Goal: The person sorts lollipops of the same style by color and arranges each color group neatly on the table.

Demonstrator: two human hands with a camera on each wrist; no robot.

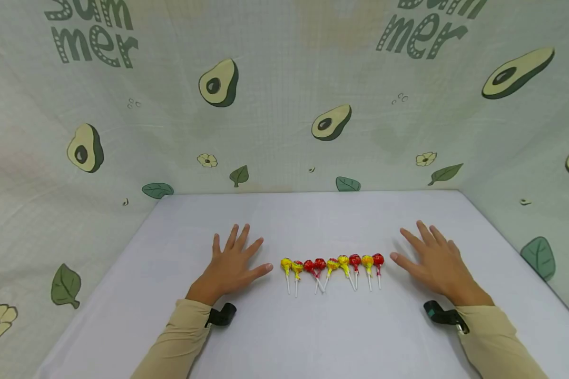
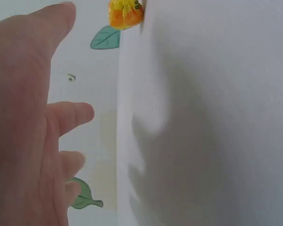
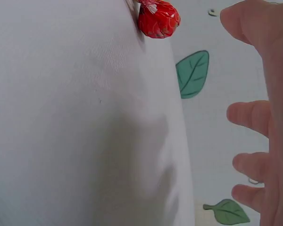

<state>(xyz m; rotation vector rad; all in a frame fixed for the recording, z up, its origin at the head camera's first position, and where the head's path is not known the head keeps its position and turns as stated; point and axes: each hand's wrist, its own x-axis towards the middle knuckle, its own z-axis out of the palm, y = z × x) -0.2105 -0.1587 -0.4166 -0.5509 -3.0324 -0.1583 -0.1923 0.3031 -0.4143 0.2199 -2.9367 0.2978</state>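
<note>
Several wrapped lollipops lie in a row on the white table, heads away from me and sticks toward me. A yellow lollipop [image 1: 286,265] forms the left end; a red lollipop [image 1: 378,259] forms the right end. My left hand [image 1: 232,266] is spread left of the row, its thumb a little apart from the yellow one. To the right of the row, my right hand [image 1: 433,260] is spread too, holding nothing. The left wrist view shows a yellow-orange lollipop head [image 2: 126,14] beyond the thumb. A red lollipop head [image 3: 159,20] appears in the right wrist view.
The white tabletop [image 1: 332,337] reaches back to a cloth [image 1: 275,116] printed with avocados, leaves and lettering, which also hangs at both sides. Black wrist cameras are strapped at the left sleeve [image 1: 182,329] and the right sleeve [image 1: 490,337].
</note>
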